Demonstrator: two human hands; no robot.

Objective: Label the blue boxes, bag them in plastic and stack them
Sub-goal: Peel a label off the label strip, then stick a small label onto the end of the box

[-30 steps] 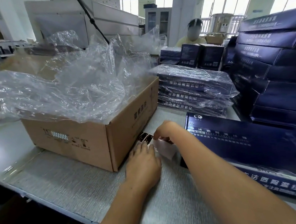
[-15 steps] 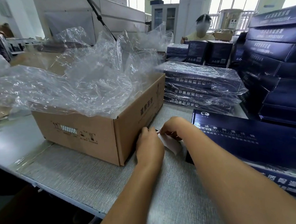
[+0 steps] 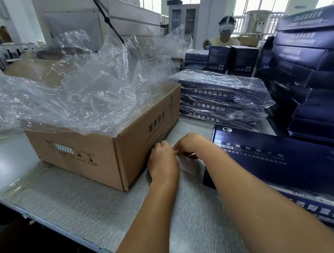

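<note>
Though flat before, left hand (image 3: pixel 162 162) now joins right hand (image 3: pixel 191 144) pinching the label sheet (image 3: pixel 188 165).

Bare left hand (image 3: pixel 163 164), bare right hand (image 3: pixel 191 144), bare forearms (image 3: pixel 252 195), any sleeves apparently beyond the frame

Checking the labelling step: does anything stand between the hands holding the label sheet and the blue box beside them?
Nothing visible. Left hand and right hand pinch the white label sheet right beside the blue box, whose top lies bare; the cardboard box stands on the other side.
</note>
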